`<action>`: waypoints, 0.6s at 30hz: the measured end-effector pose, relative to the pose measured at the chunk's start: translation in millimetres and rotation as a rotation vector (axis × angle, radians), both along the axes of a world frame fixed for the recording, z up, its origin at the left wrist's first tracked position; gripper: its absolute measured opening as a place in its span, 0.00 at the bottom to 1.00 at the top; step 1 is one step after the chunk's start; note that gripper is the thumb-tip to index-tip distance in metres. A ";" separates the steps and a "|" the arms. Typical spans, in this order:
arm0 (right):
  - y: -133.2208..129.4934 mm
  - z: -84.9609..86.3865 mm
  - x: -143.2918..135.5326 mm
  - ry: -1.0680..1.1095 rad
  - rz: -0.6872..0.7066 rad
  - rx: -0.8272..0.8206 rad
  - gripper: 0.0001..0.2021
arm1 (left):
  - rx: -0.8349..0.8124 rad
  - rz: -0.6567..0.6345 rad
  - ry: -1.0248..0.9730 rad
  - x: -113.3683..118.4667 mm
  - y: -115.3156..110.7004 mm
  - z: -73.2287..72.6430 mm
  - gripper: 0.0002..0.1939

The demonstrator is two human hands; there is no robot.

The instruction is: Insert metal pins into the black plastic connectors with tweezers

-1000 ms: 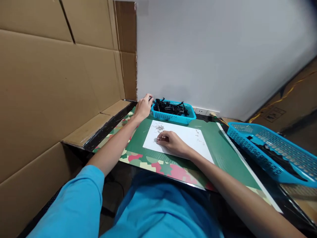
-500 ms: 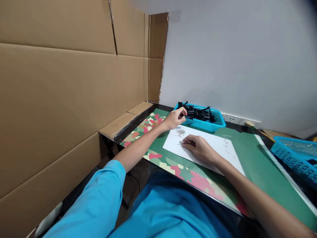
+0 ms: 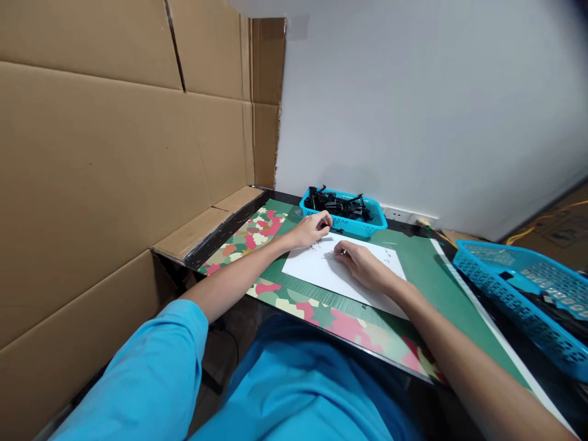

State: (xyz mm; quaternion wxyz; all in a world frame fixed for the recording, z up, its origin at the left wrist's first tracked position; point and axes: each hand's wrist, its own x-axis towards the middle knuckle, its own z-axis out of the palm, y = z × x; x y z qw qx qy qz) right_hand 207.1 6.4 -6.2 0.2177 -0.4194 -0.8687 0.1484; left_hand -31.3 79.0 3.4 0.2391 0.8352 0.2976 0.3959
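- left hand over the far-left corner of the white sheet, and its fingers are curled tight on a black piece that pokes out just past the sheet's far edge!
- right hand above the middle of the sheet, fingertips pinched on what looks like a slim item, too small to name.
- danger spot: the tiny metal bits at the sheet's far-left part, right by the left hand and partly hidden by it. a careless brush of the wrist could scatter them off the edge.
- watch that pinch! a slim item can roll between fingertips, and a squeeze off-centre could flick it away across the sheet.
- the black piece looks light and spindly; gripped at one end, it could twist or slip.
- beyond the sheet, a blue basket heaped with black parts, some jutting over the rim. a knuckle catching one could drag out a tangle.
- small dark specks near the sheet's far-right corner; the right forearm sweeping that way could smear them about, or shove the sheet itself.
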 end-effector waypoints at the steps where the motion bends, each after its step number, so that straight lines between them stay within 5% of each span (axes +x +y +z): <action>1: 1.3 0.4 2.1 0.023 -0.026 -0.010 0.10 | -0.002 0.002 0.010 -1.0 -0.4 0.7 0.09; 8: 0.6 4.7 -6.6 0.156 -0.012 -0.009 0.15 | 0.046 -0.003 0.053 -3.1 5.8 -0.9 0.13; 18: 2.5 -5.1 -12.9 0.079 0.028 -0.011 0.09 | -0.065 -0.023 0.038 -3.4 9.8 -4.2 0.10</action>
